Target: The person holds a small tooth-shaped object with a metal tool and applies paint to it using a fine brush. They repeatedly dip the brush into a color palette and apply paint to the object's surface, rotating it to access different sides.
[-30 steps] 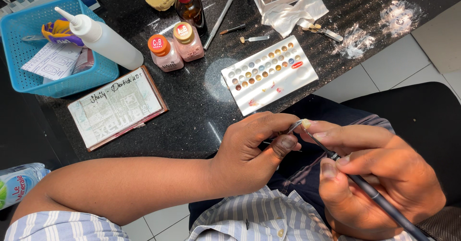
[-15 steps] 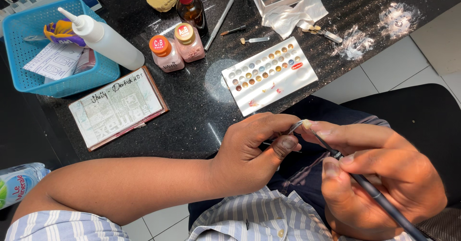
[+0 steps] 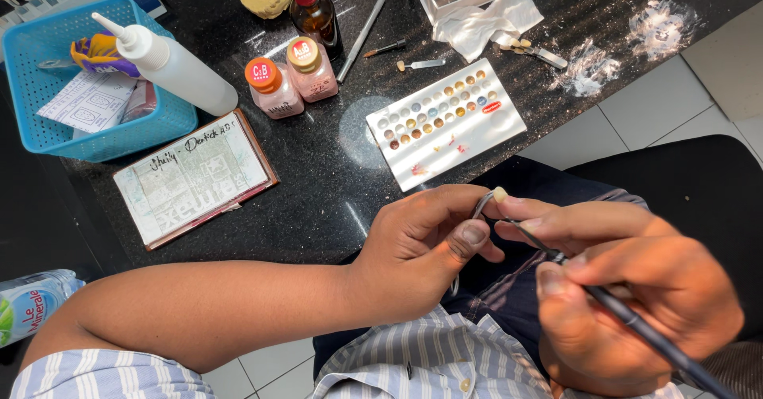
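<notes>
The person is wearing a short-sleeved shirt (image 3: 413,359) with pale blue and white stripes and a small button at the front, showing at six o'clock, above dark navy trousers (image 3: 517,288); both forearms are bare.

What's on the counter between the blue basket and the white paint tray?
In the head view: two orange-capped pink jars between the blue basket and white tray.

On the counter (image 3: 318,200), the basket (image 3: 48,121) sits far left, a squeeze bottle (image 3: 179,69) lying across its rim. Right of it stand two small jars (image 3: 290,81); the well palette (image 3: 445,121) lies further right. Nearer, both hands (image 3: 421,248) (image 3: 636,304) meet over the lap, holding what seems a tooth (image 3: 500,194).
</notes>
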Demonstrator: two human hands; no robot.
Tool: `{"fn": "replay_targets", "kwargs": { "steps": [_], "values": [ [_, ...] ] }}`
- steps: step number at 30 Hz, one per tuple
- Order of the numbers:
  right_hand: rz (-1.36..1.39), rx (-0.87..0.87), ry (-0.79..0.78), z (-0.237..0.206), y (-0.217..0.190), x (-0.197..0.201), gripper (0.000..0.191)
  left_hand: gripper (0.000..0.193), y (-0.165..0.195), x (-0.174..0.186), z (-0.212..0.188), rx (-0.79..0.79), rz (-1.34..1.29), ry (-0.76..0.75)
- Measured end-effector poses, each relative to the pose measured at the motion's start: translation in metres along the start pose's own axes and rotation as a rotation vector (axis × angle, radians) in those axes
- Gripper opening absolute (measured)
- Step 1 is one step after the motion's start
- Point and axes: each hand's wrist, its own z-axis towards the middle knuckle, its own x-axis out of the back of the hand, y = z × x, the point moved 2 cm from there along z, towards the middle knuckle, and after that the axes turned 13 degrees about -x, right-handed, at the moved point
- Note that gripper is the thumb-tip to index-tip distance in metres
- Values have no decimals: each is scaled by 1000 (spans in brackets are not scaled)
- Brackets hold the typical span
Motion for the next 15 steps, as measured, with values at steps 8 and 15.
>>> {"fn": "replay_targets", "kwargs": {
  "steps": [8,15],
  "values": [
    [-35,39,-151,-25,38,29,27,35,-9,-5,-7,-20,-364,-1],
    [351,-781,-338,13,24,30,34,35,-10,-2,-9,-74,-289,-30]
  ]
}}
